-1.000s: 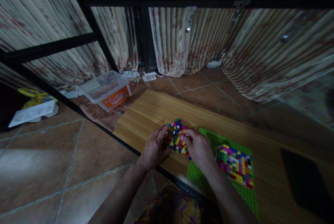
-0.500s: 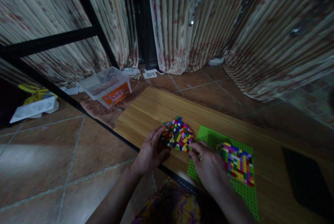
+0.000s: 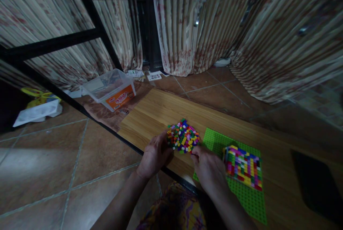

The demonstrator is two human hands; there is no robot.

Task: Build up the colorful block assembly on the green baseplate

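"In the head view, what is at the center?"

"A person's two bare hands flank a pile of small bricks [image 3: 184, 137], multicolored and loose on a long wooden board [image 3: 160, 106]. The left hand [image 3: 152, 156] curves loosely at the pile's left edge, a gap between thumb and fingers."

"And the right hand [image 3: 210, 167]?"

"It reaches to the pile's near right edge, fingertips drawn close together. From where I stand, I cannot tell whether a brick is pinched between them."

"Where do the other bricks sit?"

"A built block of bricks [image 3: 243, 167], in yellow, purple, red, green and white, rests on a green baseplate [image 3: 250, 203] to the right of the pile. The right forearm crosses the baseplate's near left part. Farther right along the board lies a dark flat object [image 3: 317, 187], too dim to identify."

"What about the far left?"

"A clear plastic tub [image 3: 103, 92] with an orange label [image 3: 121, 97] sits just beyond the board's left end, on a brown patterned cloth [image 3: 100, 115]. Printed papers [image 3: 154, 76] lie near it on the tiled floor [image 3: 102, 147]. Well to the left, a white tray [image 3: 40, 112] stands beside something yellow."

"And the backdrop?"

"Striped curtains [image 3: 179, 37] with reddish blotches hang across the far side, behind a dark metal frame [image 3: 50, 41]. Patterned clothing [image 3: 177, 208] shows at the near edge."
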